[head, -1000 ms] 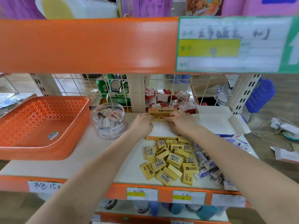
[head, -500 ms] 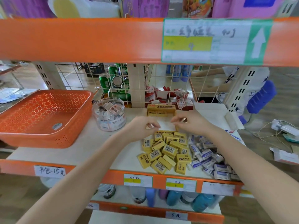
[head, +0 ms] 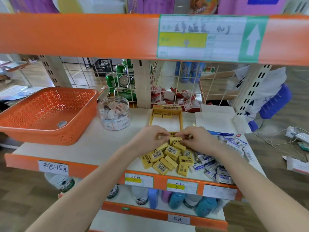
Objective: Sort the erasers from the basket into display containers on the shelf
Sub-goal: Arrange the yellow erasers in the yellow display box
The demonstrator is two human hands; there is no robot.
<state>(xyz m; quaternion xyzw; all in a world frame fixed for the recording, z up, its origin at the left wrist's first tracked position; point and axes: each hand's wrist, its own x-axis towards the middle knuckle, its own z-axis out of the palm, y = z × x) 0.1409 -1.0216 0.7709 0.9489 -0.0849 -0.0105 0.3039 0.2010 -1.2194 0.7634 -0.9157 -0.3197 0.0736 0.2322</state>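
At the front middle of the shelf (head: 93,143), the left hand (head: 148,139) and the right hand (head: 197,139) come together with curled fingers. Both pinch yellow 2B erasers (head: 175,140) at the far edge of the loose yellow pile (head: 168,156), which lies at 6 o'clock from the hands. How many pieces each hand has, I cannot tell.

At 12 o'clock, just behind the hands, stands the yellow display box (head: 181,120), with two erasers in a row at its far end. To do this step well, I think the hands should turn the pieces the same way as that row, labels up, and push them tight against it so that no gap stays.

White-and-blue erasers (head: 217,164) lie at 4 o'clock, a clear round jar (head: 115,114) of other erasers at 11 o'clock, and the orange basket (head: 41,133) at 10 o'clock.

One second ago both hands were at the far end of the box, on the row there. Now they have come back to the pile for new pieces.
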